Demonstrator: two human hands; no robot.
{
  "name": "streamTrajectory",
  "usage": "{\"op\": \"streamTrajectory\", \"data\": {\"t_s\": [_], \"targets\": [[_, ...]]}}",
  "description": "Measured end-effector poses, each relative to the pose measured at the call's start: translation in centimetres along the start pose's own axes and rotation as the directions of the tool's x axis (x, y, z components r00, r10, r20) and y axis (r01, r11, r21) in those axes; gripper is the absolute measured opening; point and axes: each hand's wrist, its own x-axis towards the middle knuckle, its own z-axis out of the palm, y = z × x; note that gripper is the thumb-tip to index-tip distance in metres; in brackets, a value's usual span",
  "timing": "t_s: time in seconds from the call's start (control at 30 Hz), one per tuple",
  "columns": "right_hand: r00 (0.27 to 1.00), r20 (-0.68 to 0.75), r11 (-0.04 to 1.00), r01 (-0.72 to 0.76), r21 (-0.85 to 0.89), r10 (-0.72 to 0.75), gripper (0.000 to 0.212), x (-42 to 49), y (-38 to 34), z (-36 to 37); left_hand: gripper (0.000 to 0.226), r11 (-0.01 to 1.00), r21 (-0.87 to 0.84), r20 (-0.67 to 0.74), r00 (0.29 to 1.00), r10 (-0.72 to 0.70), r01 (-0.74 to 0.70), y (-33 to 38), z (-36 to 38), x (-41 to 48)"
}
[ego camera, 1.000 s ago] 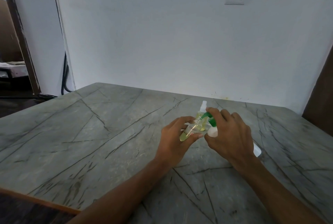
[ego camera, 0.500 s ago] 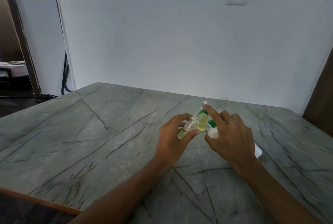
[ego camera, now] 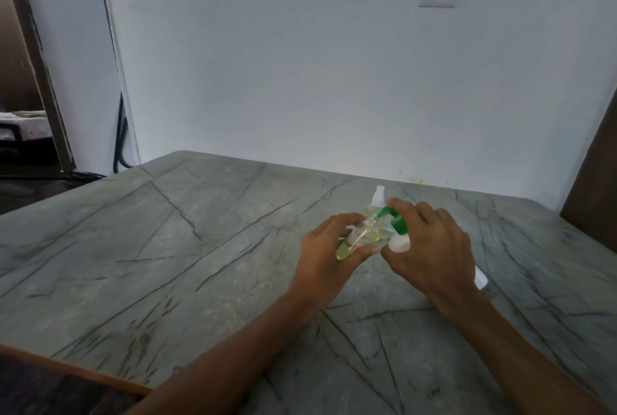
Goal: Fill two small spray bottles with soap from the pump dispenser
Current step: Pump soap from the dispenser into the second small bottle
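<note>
My left hand [ego camera: 325, 252] holds a small clear spray bottle [ego camera: 359, 236] tilted, its open threaded neck up to the right and yellow-green soap pooled at its low end. My right hand [ego camera: 430, 247] grips the white pump dispenser [ego camera: 399, 242], with a finger on its green pump head [ego camera: 389, 214]; the green spout sits at the small bottle's neck. Behind them stands a second small spray bottle [ego camera: 377, 204], capped in white and holding yellow-green soap. Most of the dispenser's body is hidden under my right hand.
Everything sits on a grey marble-pattern table [ego camera: 167, 247] against a white wall. A white cap-like object [ego camera: 480, 279] lies on the table just right of my right wrist. A brown panel [ego camera: 594, 164] stands at the far right, a doorway at the left.
The small bottle in my left hand has shifted slightly as the green spout stays at its neck. Both hands remain nearly in place.
</note>
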Motion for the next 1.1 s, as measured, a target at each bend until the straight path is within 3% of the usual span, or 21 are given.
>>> {"op": "streamTrajectory", "data": {"t_s": [0.4, 1.1], "targets": [[0.999, 0.036, 0.997, 0.021, -0.071, -0.019, 0.098, -0.03, -0.58, -0.2, 0.04, 0.998, -0.031, -0.056, 0.997, -0.056, 0.054, -0.18, -0.3, 0.29], [0.999, 0.042, 0.999, 0.031, -0.029, -0.03, 0.083, 0.11, 0.09, 0.46, 0.044, 0.999, -0.008, 0.006, 0.999, -0.051, 0.051, -0.09, 0.0, 0.1]]}}
